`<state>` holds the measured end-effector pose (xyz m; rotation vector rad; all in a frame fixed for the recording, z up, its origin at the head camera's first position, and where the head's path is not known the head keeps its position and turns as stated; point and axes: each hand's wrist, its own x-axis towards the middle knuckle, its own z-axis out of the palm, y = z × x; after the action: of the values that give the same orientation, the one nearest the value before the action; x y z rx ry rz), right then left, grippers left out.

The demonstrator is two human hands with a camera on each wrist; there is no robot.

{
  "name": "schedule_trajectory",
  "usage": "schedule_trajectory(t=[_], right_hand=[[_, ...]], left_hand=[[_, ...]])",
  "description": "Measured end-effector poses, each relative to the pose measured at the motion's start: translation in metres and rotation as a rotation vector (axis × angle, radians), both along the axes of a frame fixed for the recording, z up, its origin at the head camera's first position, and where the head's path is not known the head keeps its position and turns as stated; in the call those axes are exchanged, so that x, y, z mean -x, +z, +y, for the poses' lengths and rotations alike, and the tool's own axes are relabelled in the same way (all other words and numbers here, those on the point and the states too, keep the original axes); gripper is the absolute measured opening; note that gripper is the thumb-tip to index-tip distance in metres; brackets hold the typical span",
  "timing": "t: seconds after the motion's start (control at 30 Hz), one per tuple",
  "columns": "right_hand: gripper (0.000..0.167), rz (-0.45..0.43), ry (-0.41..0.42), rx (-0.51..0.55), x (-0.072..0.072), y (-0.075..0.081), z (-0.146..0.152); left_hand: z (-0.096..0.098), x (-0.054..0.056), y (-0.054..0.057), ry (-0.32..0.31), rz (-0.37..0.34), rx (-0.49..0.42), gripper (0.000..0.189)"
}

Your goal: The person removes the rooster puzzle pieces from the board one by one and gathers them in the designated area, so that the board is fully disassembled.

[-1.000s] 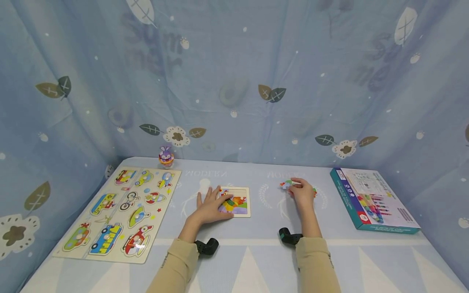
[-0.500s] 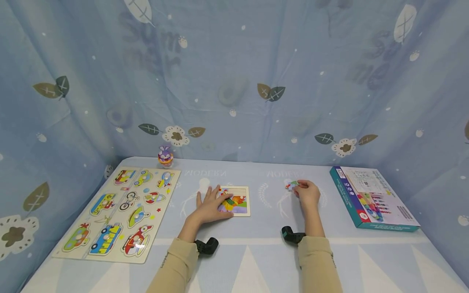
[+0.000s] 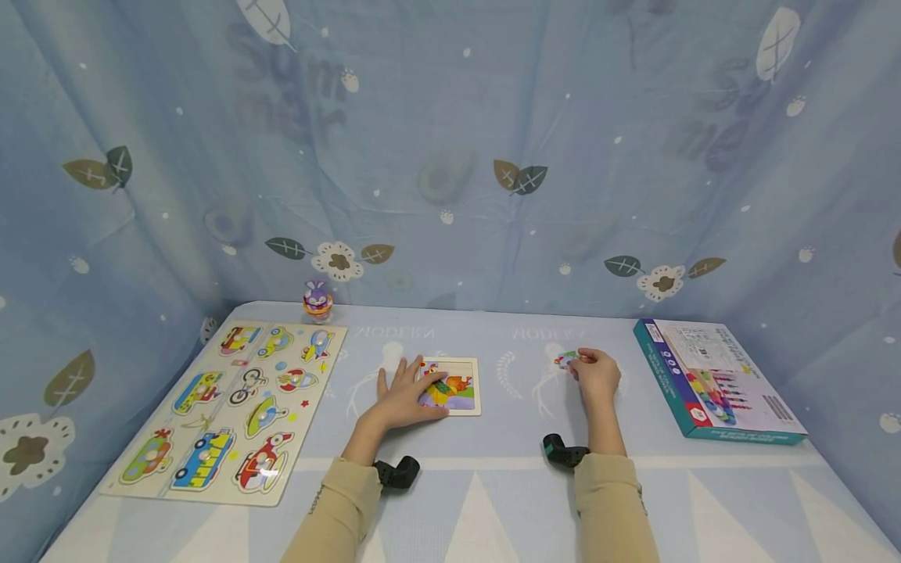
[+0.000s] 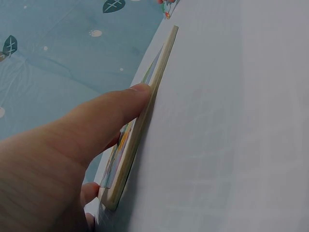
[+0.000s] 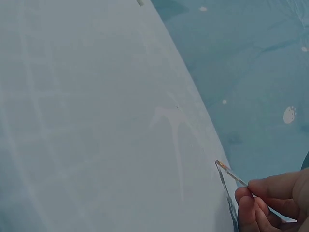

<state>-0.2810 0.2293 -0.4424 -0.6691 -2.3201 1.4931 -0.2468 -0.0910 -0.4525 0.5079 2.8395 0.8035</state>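
Observation:
My left hand (image 3: 403, 395) lies with spread fingers over the left side of a small wooden puzzle frame (image 3: 479, 389). Inside the frame is a bright picture in yellow, orange, green and purple, partly covered by the hand. The thumb (image 4: 137, 96) rests on the frame's near rim in the left wrist view. To the right, my right hand (image 3: 597, 377) pinches a small colourful puzzle piece (image 3: 566, 359) between thumb and fingers. From the right wrist, the piece (image 5: 231, 173) shows edge-on and tilted close to the table; a second thin edge shows below it, its nature unclear.
A large vehicle puzzle board (image 3: 232, 422) lies at the left. Behind it stands a purple rabbit figurine (image 3: 318, 301). A flat teal-sided box (image 3: 718, 383) lies on the right. A blue patterned curtain (image 3: 450, 156) closes off the table's back and sides.
The right hand has shifted slightly right and nearer with the puzzle piece. Red and green bits once visible to the right of that hand no longer show. The left hand stays on the frame.

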Motion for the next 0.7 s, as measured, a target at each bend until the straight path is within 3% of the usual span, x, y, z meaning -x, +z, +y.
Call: schedule_trajectory(t=[0.7], right_hand=[[0.031, -0.005, -0.015, -0.069, -0.0004, -0.0032, 0.0033]], left_hand=[[-0.0001, -0.0010, -0.0010, -0.001, 0.009, -0.009, 0.064]])
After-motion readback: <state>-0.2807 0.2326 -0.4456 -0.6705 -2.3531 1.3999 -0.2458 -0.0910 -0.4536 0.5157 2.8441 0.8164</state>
